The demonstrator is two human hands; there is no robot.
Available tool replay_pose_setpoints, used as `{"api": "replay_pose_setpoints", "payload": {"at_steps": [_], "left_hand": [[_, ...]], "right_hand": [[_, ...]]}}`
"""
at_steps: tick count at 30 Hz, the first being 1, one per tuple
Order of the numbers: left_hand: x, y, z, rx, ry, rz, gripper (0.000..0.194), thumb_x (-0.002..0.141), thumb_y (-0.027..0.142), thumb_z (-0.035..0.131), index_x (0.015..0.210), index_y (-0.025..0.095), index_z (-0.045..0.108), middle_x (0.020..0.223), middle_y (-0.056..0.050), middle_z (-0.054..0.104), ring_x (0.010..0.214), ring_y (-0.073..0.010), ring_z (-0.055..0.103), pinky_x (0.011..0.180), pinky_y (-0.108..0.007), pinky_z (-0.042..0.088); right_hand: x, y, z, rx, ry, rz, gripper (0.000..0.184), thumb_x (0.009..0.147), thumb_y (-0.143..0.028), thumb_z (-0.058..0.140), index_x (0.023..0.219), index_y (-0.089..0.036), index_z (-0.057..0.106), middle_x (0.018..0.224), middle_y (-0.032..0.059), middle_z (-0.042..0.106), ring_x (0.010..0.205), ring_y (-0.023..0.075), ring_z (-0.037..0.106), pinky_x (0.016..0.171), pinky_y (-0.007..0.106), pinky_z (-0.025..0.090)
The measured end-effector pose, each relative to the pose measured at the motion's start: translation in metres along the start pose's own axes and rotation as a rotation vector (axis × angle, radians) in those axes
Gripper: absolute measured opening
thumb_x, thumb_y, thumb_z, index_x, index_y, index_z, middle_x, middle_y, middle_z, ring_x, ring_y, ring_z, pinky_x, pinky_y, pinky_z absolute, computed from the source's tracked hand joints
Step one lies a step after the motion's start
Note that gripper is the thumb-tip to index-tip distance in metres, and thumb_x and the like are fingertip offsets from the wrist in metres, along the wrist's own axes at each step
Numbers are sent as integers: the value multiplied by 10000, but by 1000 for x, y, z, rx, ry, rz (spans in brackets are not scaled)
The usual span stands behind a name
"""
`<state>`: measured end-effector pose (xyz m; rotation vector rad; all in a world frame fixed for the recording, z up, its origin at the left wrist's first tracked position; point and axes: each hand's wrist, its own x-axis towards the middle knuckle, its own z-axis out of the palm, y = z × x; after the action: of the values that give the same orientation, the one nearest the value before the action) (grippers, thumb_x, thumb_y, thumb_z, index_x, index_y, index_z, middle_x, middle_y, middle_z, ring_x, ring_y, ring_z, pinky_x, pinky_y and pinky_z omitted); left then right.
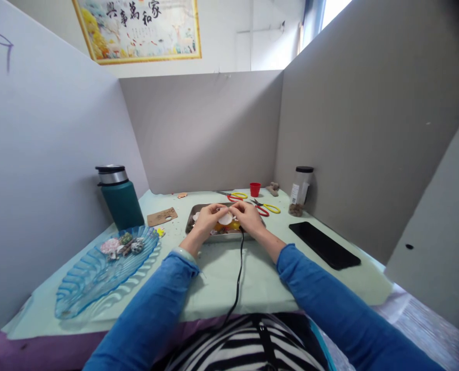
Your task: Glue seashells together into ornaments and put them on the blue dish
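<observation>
Over a metal tray [233, 237], both of my hands are closed in a pinch around a small white shell-like disc [225, 218]. My left hand [210, 219] grips its left side, and my right hand [248, 216] pinches at its upper right edge. The fingertips nearly meet and cover part of the piece. Inside the tray, partly hidden by my hands, lie white and yellow-orange bits [222, 226]. A black cable [239, 275] runs from beside my right hand down to the table's front edge.
At left stand a green bottle [121, 203] and a blue leaf-shaped dish [86, 286] with shells. A cardboard piece [162, 216], scissors [268, 207], a second pair, a red cup [255, 190], a clear jar [301, 190] and a black phone [324, 246] surround the tray. Partitions [206, 134] enclose the table.
</observation>
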<state>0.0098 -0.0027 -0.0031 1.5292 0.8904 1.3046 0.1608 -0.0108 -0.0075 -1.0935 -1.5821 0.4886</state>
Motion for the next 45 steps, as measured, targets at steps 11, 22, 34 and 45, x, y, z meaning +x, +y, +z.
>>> {"api": "replay_pose_setpoints", "payload": {"at_steps": [11,22,34,45], "left_hand": [[2,-3,-1,48,68,-7,399,583,448,760,774,115,650,671,-39,638,572,-133,564,538,-240,436],[2,-2,-2,0,88,-28,429,534,464,789,729,113,636,619,-28,621,533,-119,540,510,-228,411],[2,-3,-2,-88,50,-65,407,572,433,779,793,115,654,691,-42,655,582,-130,572,557,-237,431],[2,-3,-5,-7,48,-30,394,589,461,762,750,128,625,640,-13,609,548,-114,530,524,-222,396]], "right_hand": [[-3,-5,-1,-129,-9,-21,200,781,-341,562,692,-184,648,684,6,655,641,140,548,608,245,370],[-3,-3,0,-102,-13,-47,218,784,-369,568,694,-185,641,668,-12,637,632,126,531,602,235,356],[-5,-8,-2,-102,-27,-7,230,795,-375,552,701,-184,636,664,-12,623,622,121,515,593,229,361],[-2,-1,0,-147,-35,-55,232,811,-377,564,710,-190,654,699,-7,658,646,125,548,602,235,353]]}}
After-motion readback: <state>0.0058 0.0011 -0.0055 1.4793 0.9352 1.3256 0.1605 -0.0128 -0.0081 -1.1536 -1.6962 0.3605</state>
